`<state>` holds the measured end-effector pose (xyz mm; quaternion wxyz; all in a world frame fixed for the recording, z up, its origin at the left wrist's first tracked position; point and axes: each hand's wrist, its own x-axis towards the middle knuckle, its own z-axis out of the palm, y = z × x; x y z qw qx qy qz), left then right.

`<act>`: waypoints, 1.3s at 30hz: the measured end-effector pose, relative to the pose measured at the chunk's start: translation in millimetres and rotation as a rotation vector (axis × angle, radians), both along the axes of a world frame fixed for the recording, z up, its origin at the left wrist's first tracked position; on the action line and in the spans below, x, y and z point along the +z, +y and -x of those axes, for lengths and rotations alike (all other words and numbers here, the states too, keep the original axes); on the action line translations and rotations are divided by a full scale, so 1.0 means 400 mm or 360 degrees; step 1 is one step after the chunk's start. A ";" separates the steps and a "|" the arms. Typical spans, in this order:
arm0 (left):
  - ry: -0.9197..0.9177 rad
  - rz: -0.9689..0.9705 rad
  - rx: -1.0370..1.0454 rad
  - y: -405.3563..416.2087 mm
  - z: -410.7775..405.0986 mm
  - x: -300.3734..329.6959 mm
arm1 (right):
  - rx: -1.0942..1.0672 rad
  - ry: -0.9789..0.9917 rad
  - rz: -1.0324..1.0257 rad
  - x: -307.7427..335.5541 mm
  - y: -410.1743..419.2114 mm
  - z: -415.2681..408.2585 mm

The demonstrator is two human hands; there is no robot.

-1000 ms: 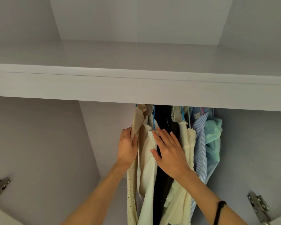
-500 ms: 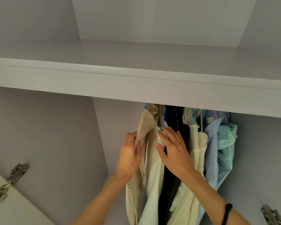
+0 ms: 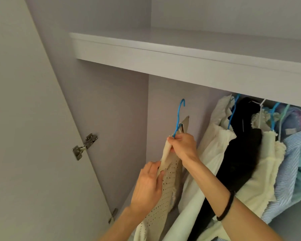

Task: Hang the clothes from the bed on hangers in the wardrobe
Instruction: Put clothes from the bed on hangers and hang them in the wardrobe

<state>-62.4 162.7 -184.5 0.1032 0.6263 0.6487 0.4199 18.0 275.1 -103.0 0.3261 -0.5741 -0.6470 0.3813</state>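
Right hand (image 3: pixel 182 146) gripping blue hanger (image 3: pixel 178 119), hook pointing 12 o'clock, off rail; left hand (image 3: pixel 149 185) pinching beige perforated top (image 3: pixel 167 188) at 7 o'clock.

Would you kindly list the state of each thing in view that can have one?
beige knit top: on the blue hanger, off the rail, held in both hands.
blue hanger: hook free in the air.
right hand: grips the hanger's neck.
left hand: pinches the knit's edge.
hung clothes: on hangers under the shelf.
wardrobe door: open.
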 end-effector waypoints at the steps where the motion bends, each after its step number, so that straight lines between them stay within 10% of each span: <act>1: 0.0030 0.0018 -0.0009 -0.015 0.010 -0.001 | 0.0005 0.0055 0.0076 -0.006 -0.006 0.009; 18: 0.0451 0.0021 0.0099 -0.103 0.237 0.041 | 0.0497 -0.0606 -0.0047 -0.068 -0.142 -0.032; 39: 0.0581 0.0197 0.1377 -0.696 0.212 -0.029 | 0.2159 -0.0322 -0.0714 -0.065 -0.416 0.183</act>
